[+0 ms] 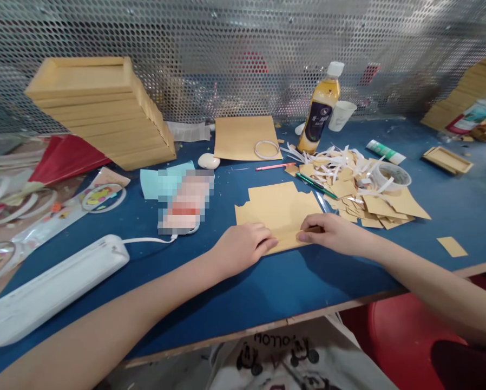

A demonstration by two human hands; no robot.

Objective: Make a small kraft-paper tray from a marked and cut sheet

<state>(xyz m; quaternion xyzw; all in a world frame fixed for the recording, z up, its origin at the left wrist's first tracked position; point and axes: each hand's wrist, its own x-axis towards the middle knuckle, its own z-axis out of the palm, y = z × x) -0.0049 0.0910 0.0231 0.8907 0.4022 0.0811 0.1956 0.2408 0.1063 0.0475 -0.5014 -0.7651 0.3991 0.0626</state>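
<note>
A sheet of tan cardboard [281, 208] with cut-out corners lies flat on the blue table, its near edge folded up a little. My left hand [245, 246] has its fingers closed on that near edge, left of the middle. On the same edge, toward the right, my right hand [328, 233] pinches the cardboard between thumb and fingers. Just beyond the right hand are a green pen [316, 185] and a heap of cardboard scraps and white paper strips [348, 189].
Folded cardboard trays [105, 124] form a leaning stack at the back left. A drink bottle [319, 111], a paper cup [342, 115], a round tub [393, 176] and a tube [385, 151] stand or lie rightward. A white power strip [60, 287] and phone [188, 203] lie left.
</note>
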